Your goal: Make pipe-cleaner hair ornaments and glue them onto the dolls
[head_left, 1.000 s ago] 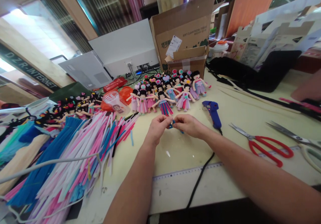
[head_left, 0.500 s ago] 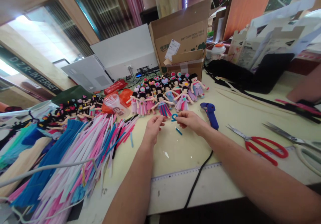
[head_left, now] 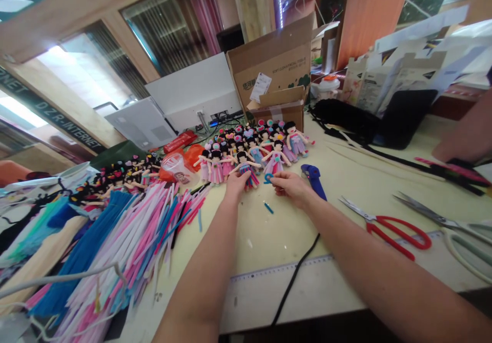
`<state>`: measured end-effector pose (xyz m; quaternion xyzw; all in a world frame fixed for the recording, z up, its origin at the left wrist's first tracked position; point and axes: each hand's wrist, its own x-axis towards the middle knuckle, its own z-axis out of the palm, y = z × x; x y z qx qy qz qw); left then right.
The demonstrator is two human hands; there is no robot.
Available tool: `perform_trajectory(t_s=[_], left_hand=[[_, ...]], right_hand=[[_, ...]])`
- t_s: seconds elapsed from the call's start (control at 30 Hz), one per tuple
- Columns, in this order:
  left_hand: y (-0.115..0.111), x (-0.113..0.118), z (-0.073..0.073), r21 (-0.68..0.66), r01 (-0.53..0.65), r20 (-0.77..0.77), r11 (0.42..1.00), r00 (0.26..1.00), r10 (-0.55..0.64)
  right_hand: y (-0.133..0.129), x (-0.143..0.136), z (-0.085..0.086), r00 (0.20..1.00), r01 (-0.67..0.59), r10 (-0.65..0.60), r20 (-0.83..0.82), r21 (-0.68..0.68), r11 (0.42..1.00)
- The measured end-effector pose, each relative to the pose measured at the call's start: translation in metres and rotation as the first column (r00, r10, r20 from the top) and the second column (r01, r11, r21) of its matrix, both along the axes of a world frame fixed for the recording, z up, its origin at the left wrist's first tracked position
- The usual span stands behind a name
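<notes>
My right hand [head_left: 291,186] pinches a small teal pipe-cleaner piece [head_left: 268,178] bent into a loop. My left hand [head_left: 236,183] has its fingers closed at the skirt of a pipe-cleaner doll [head_left: 246,167]. This doll has black hair and a blue, red and purple striped skirt, and it stands at the front of a crowd of similar dolls [head_left: 216,166]. On the table below the hands lies a short teal pipe-cleaner offcut [head_left: 268,208]. A blue glue gun [head_left: 315,180] rests just beyond my right wrist.
Red-handled scissors [head_left: 395,230] and larger pale-handled scissors [head_left: 457,230] lie at the right. Pipe-cleaner bundles [head_left: 111,240] cover the left side. A cardboard box [head_left: 274,71] stands behind the dolls. A black cable [head_left: 295,276] crosses the ruler edge [head_left: 277,269].
My left hand has moved forward to the striped-skirt doll. My right hand keeps hold of the teal loop. The whole view has shifted slightly.
</notes>
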<state>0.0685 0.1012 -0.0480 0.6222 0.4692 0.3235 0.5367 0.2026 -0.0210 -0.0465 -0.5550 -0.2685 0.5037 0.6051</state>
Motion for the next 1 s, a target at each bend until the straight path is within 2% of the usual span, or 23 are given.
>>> perform_trajectory(t_s=[0.17,0.33,0.5,0.6,0.87,1.0], left_hand=[[-0.003,0.010,0.002,-0.022,-0.071,0.006,0.997,0.997,0.071],[-0.016,-0.008,0.007,-0.054,-0.111,0.060,0.992,0.992,0.114],[-0.038,-0.035,0.008,-0.143,0.003,0.303,0.990,0.952,0.041],[-0.051,-0.045,0.009,-0.188,0.040,0.380,0.981,0.924,0.036],[-0.062,-0.054,0.009,-0.223,0.058,0.403,0.973,0.914,0.038],[-0.064,-0.057,0.009,-0.200,0.105,0.426,0.974,0.904,-0.010]], right_hand=[[0.003,0.005,-0.002,0.998,0.016,-0.015,0.064,-0.019,1.000],[0.003,0.003,0.000,0.992,-0.015,0.019,0.125,-0.027,1.000],[0.001,0.001,0.001,0.986,-0.043,0.047,0.162,-0.028,0.999],[0.000,0.000,0.000,0.977,-0.049,0.056,0.205,-0.035,0.998],[0.005,0.003,-0.012,0.912,-0.038,0.063,0.405,-0.068,0.997],[0.006,0.005,-0.021,0.874,-0.027,0.068,0.481,-0.093,0.995]])
